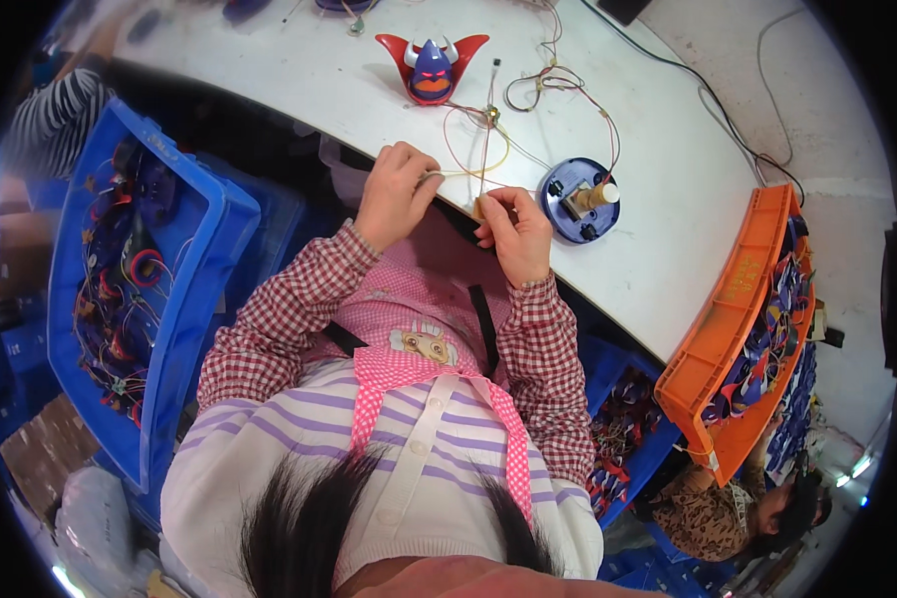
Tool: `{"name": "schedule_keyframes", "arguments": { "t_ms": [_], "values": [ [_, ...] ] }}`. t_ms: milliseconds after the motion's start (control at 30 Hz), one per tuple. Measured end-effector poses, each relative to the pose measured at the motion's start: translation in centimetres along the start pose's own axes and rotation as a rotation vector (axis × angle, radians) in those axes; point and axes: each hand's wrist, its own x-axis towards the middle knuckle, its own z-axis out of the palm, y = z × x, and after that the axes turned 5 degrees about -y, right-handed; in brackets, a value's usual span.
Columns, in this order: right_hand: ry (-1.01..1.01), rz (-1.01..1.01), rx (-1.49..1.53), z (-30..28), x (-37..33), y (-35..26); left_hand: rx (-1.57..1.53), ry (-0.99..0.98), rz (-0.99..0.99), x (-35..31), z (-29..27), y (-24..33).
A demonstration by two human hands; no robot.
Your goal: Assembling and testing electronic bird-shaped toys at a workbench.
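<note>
Both of my hands work at the table's near edge. My left hand (397,191) is closed, its thumb and forefinger pinching the end of a thin pale wire (458,172). To its right my right hand (517,231) pinches a small yellowish piece (479,207), mostly hidden by the fingers. Thin wires loop from there to a small brass-coloured part (491,116). Just beyond lies a purple toy head (430,73) with white horns and a red collar. A round blue toy base (580,227) with a white cylinder (604,194) sits right of my right hand.
Blue crate (209,249) with wired toy parts stands at left. An orange crate (733,289) of similar parts is at right, above another blue bin (608,371). A cable (703,85) crosses the white table (658,249). Other people are at far left and lower right.
</note>
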Motion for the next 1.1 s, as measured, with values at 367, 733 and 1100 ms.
{"name": "schedule_keyframes", "arguments": {
  "t_ms": [367, 733, 1100],
  "values": [
    [-0.115, 0.021, 0.433, 0.3, 0.2, -0.4, -0.013, 0.232, -0.024, 0.6, -1.3, 2.0],
    [-0.083, -0.121, 0.265, 0.9, -0.8, -1.2, -1.028, -0.348, -0.606, -0.5, -1.1, 3.5],
    [0.024, -0.545, -0.505, 0.4, -1.1, 0.5, -0.903, -0.305, -0.495, -0.7, 0.7, 3.2]
  ]
}}
